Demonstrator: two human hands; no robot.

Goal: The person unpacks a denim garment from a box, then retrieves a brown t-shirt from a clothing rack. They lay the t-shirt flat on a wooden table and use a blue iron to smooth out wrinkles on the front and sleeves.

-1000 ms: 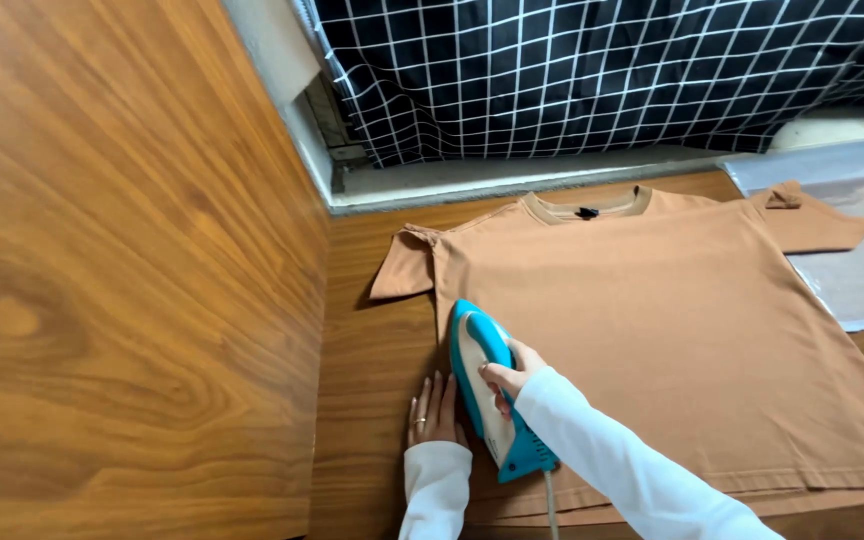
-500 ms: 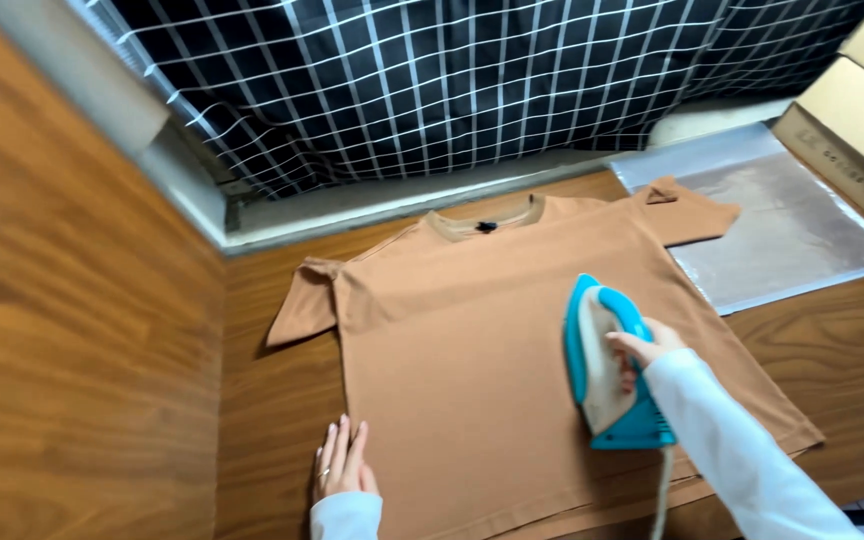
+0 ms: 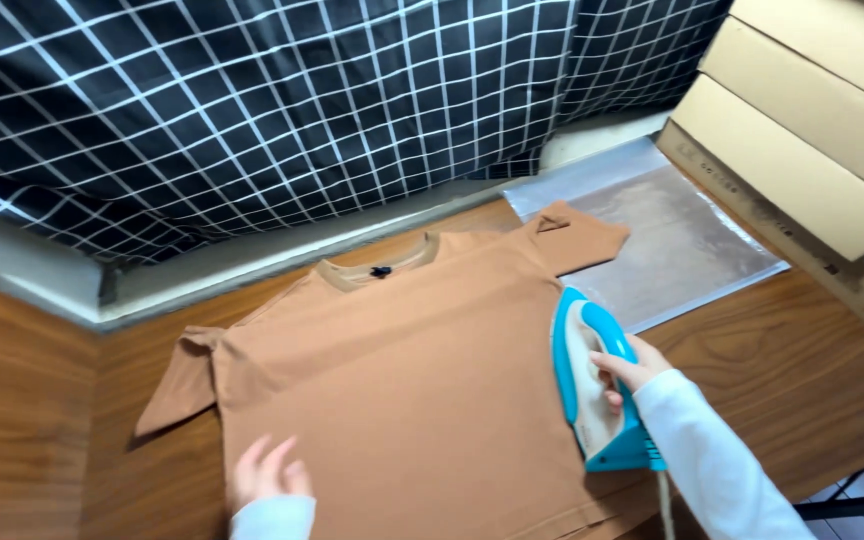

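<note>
While the right hand [image 3: 624, 368] is gripping the iron [image 3: 597, 380] at the shirt's [image 3: 402, 370] right edge, the left hand [image 3: 267, 470] is lying flat, released, pinning the near hem; keeping it taut is preventing creases.

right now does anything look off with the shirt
The shirt lies flat, but its sleeve on the picture's left is folded and bunched. The iron sits at the far edge, held by the right hand.

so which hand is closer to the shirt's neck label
Left. The left hand lies flat on the shirt near its bottom hem, below the neck label; the right hand grips the iron at the shirt's right edge.
</note>
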